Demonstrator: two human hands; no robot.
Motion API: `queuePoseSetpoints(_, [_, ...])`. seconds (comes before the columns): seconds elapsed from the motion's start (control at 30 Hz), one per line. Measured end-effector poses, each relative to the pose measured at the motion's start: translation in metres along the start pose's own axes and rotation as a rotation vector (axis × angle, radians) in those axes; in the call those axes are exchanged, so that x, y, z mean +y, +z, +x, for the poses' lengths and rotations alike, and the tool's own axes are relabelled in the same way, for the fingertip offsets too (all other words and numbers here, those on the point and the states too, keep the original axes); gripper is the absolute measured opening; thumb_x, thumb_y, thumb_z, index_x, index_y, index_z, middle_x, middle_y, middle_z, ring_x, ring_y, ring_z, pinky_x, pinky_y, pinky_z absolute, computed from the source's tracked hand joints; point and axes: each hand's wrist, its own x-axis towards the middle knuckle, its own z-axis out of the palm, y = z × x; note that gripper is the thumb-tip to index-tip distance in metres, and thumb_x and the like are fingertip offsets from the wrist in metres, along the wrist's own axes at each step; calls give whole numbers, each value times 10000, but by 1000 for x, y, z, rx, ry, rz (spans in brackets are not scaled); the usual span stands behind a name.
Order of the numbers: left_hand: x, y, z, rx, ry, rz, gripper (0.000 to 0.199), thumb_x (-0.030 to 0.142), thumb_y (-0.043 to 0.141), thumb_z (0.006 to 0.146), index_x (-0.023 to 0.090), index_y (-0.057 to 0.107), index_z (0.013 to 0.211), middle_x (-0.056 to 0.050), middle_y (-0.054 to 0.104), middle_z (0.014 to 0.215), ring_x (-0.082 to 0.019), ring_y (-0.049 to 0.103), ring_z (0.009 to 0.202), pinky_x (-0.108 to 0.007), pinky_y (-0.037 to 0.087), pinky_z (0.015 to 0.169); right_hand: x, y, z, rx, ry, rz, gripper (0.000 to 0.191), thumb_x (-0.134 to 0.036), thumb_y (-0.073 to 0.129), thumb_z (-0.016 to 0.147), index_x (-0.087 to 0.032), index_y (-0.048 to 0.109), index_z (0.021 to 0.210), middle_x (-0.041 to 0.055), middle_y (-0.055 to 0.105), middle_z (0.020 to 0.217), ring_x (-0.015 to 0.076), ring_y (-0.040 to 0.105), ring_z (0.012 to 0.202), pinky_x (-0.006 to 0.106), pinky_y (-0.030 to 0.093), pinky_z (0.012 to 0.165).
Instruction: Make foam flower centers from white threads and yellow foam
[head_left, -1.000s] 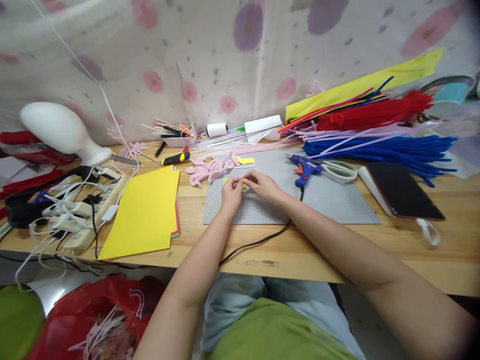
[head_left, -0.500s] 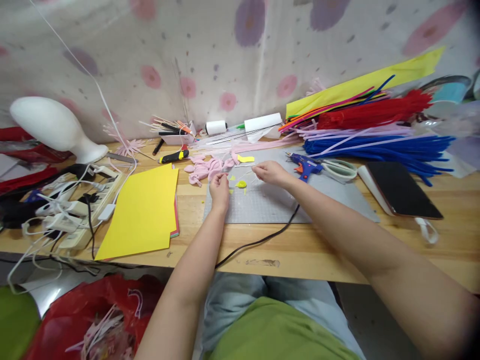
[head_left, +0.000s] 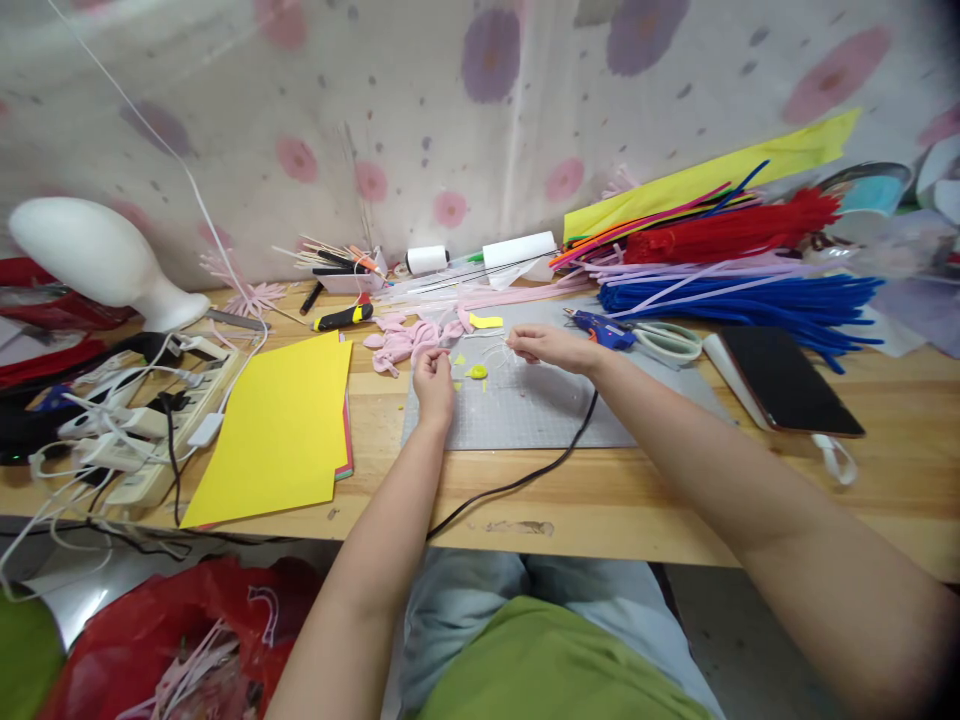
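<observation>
My left hand (head_left: 433,384) is closed in a pinch over the left part of the grey cutting mat (head_left: 525,428), beside pink fuzzy pieces (head_left: 405,340). My right hand (head_left: 536,345) is pinched shut over the mat's middle, with thin whitish thread (head_left: 496,351) at its fingertips. The thread spans part of the gap between the hands; whether it reaches my left fingers is too small to tell. A small yellow round piece (head_left: 477,372) lies on the mat between them, with yellow scraps around it. A yellow strip (head_left: 486,322) sits just behind.
A blue glue gun (head_left: 604,329), scissors (head_left: 670,342) and a phone (head_left: 787,380) are on the right. Blue pipe cleaners (head_left: 735,300) lie behind them. Yellow sheets (head_left: 274,430), a utility knife (head_left: 343,317) and a power strip (head_left: 172,430) are on the left. A black cord (head_left: 517,484) crosses the front.
The view has shifted slightly. My right hand stays pinched, its wrist a little farther right and covering part of the glue gun. The thread between the hands now looks more looped.
</observation>
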Motion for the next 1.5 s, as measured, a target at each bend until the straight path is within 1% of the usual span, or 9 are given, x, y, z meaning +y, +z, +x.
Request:
queuePoseSetpoints(0.17, [3, 0, 0, 62, 5, 5, 103, 195, 478, 750, 165, 571, 782, 6, 533, 679, -90, 483, 611, -210, 372, 595, 9, 6, 2, 20, 51, 39, 388, -424, 444, 838, -189, 384, 534, -43, 368, 446, 67, 335, 411, 234, 264, 461])
queuePoseSetpoints(0.37, [5, 0, -3, 55, 23, 26, 94, 175, 472, 749, 166, 563, 774, 4, 532, 689, -90, 478, 615, -212, 374, 604, 15, 10, 2, 4, 41, 90, 536, -613, 365, 833, -197, 342, 497, -49, 334, 369, 63, 298, 362, 237, 251, 440])
queuePoseSetpoints(0.6, [8, -4, -2, 14, 52, 196, 111, 206, 457, 774, 180, 543, 838, 15, 504, 649, -97, 456, 565, -219, 360, 561, 18, 11, 2, 27, 29, 95, 553, -632, 387, 810, -192, 346, 477, -50, 320, 394, 57, 297, 385, 239, 249, 455])
queuePoseSetpoints(0.77, [39, -33, 28, 12, 18, 835, 284, 257, 535, 731, 215, 523, 1011, -39, 610, 889, -202, 568, 836, -320, 418, 737, 22, 4, -2, 137, 65, 40, 428, -560, 519, 755, -173, 447, 587, -38, 456, 533, 51, 346, 446, 223, 271, 472])
queuePoseSetpoints(0.87, [57, -61, 47, 33, 77, 1165, 404, 269, 555, 708, 174, 504, 1098, -127, 569, 1104, -282, 524, 1035, -378, 404, 836, 24, -1, -6, 168, 83, 60, 372, -517, 531, 755, -171, 475, 631, -21, 518, 593, 53, 373, 471, 216, 281, 472])
queuePoseSetpoints(0.97, [62, -91, 57, 71, 65, 1374, 530, 274, 597, 673, 103, 469, 1158, -205, 499, 1188, -332, 450, 1132, -411, 360, 918, 26, -6, -8, 188, 150, 99, 380, -506, 518, 775, -170, 472, 604, -11, 508, 546, 64, 398, 475, 214, 285, 470])
queuePoseSetpoints(1.1, [52, -123, 60, 79, -51, 1500, 534, 200, 570, 676, 76, 448, 1181, -234, 444, 1237, -350, 404, 1169, -432, 339, 936, 30, -10, -11, 245, 208, 108, 464, -556, 477, 792, -181, 421, 526, -20, 437, 448, 66, 340, 413, 235, 257, 450])
queuePoseSetpoints(1.2, [46, -135, 63, 69, -94, 1513, 521, 199, 540, 704, 83, 433, 1200, -228, 439, 1253, -338, 409, 1172, -423, 346, 934, 31, -10, -14, 263, 174, 78, 522, -605, 436, 790, -193, 369, 476, -34, 358, 391, 68, 294, 391, 251, 236, 451])
queuePoseSetpoints(1.5, [44, -132, 82, -22, -121, 1636, 611, 148, 606, 621, 69, 429, 1201, -247, 462, 1243, -353, 436, 1159, -441, 381, 906, 27, -9, -14, 156, 112, -6, 481, -633, 530, 692, -177, 433, 579, -46, 425, 521, 53, 325, 457, 222, 252, 467])
